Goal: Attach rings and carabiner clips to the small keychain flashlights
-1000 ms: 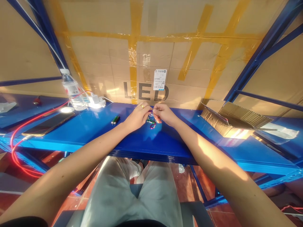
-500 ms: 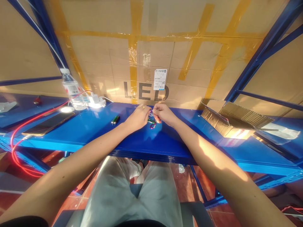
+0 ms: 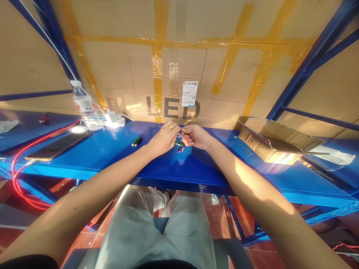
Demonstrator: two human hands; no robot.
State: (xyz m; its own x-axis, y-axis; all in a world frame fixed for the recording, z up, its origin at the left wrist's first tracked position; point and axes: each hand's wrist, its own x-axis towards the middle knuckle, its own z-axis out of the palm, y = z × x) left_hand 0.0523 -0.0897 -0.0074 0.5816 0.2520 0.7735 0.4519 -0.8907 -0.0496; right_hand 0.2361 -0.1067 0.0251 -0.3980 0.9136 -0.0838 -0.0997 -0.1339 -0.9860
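Both hands meet over the middle of the blue shelf (image 3: 117, 153), pinching a small cluster of coloured metal clips (image 3: 180, 144) between them. The left hand (image 3: 164, 137) grips from the left, the right hand (image 3: 196, 136) from the right, fingertips almost touching; the cluster hangs down toward the shelf, equally near both.

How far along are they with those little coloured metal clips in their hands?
Done so far: a few small coloured metal clips, green and pink among them, already hang linked as a short chain. In hand: the left hand and right hand pinch the chain's top together above the blue metal shelf. What is left cannot be told; no loose clips show, and the open cardboard box hides its contents.
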